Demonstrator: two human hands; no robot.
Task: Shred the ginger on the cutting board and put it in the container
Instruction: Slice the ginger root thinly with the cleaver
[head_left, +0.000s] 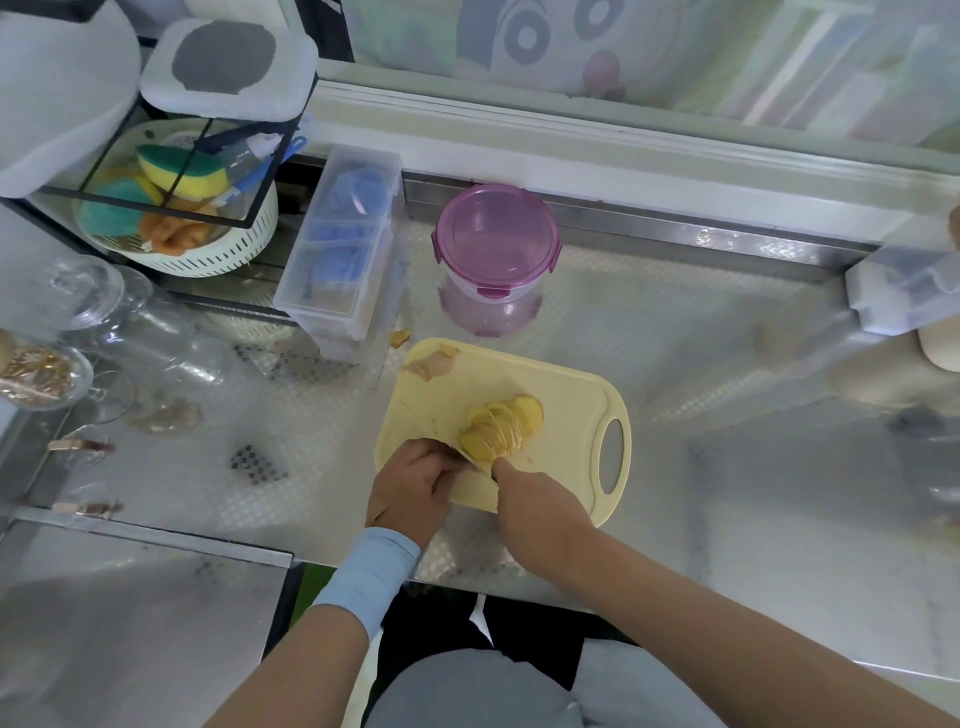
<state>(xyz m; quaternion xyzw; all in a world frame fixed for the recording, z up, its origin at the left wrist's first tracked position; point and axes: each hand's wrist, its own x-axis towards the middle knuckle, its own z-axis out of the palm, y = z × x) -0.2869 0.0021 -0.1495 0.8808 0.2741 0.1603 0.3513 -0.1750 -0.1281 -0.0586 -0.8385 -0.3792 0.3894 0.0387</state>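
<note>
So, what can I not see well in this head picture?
Head view:
- knife: handle hidden in the left hand, blade mostly covered by both hands.
- right hand: its own back hides how its fingers meet the ginger slices.
- purple-lidded container: tinted lid hides the contents.
- clear box: cut off by the right edge.

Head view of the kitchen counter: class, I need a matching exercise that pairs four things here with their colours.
Things:
1. cutting board
2. container lid
3. wrist sleeve
4. slotted basket

Colours:
A. light blue
B. white
C. pale yellow
D. purple

Pairs: 1-C, 2-D, 3-A, 4-B
</note>
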